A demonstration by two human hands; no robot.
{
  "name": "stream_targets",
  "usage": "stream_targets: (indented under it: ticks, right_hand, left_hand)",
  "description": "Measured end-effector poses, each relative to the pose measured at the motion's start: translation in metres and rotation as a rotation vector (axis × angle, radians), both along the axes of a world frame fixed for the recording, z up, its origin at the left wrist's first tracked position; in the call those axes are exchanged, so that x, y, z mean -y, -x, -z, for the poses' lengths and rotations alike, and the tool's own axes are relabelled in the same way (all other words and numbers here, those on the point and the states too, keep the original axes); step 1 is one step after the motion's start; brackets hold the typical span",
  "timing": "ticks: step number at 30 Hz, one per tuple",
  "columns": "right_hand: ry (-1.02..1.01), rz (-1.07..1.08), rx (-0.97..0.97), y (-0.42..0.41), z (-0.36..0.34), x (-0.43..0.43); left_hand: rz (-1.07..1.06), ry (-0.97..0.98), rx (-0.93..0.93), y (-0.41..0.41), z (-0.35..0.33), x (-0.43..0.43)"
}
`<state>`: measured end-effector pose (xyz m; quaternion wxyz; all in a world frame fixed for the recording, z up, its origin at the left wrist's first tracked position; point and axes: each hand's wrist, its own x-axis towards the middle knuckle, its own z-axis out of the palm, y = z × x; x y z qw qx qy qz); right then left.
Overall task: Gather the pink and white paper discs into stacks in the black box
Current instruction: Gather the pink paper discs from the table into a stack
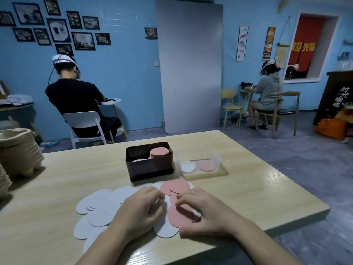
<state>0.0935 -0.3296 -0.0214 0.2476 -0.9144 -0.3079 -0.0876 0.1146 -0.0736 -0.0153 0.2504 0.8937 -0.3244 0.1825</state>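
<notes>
Left hand (141, 209), right hand (207, 209) on discs (99, 205); box (149, 168) beyond.

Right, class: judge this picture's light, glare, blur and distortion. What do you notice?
Head view: dim, bluish light; soft sheen on the table at right; wide-angle bending bows the grey panel and table edge; the clear tray looks smeared; the right hand shades the pink disc.

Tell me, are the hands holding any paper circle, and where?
The right hand pinches the round pink paper disc by its upper right edge. The left hand lies curled on the white paper discs; a grip cannot be told.
</notes>
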Motion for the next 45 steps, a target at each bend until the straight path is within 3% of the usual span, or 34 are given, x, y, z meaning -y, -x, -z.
stream_targets:
  ticks: [15, 23, 29, 35, 42, 45]
  right_hand:
    - [-0.292, 0.081, 0.011, -0.015, -0.013, 0.000]
    - [-0.276, 0.031, 0.002, -0.027, -0.014, -0.006]
    - [-0.374, 0.066, 0.008, -0.033, -0.016, 0.007]
    - [-0.500, 0.198, -0.003, -0.040, 0.001, 0.022]
    - [-0.388, 0.211, 0.032, -0.043, 0.007, 0.022]
    - [-0.346, 0.222, 0.054, -0.042, 0.007, 0.022]
  left_hand:
    - [0.040, -0.092, 0.119, -0.005, -0.003, 0.002]
    - [-0.073, -0.156, 0.261, -0.010, -0.009, 0.005]
    - [-0.077, -0.155, 0.182, -0.016, -0.015, 0.014]
    - [-0.108, -0.102, -0.065, -0.041, -0.016, 0.028]
    - [-0.072, -0.189, -0.160, -0.059, -0.012, 0.042]
    - [-0.076, -0.142, -0.191, -0.063, -0.006, 0.047]
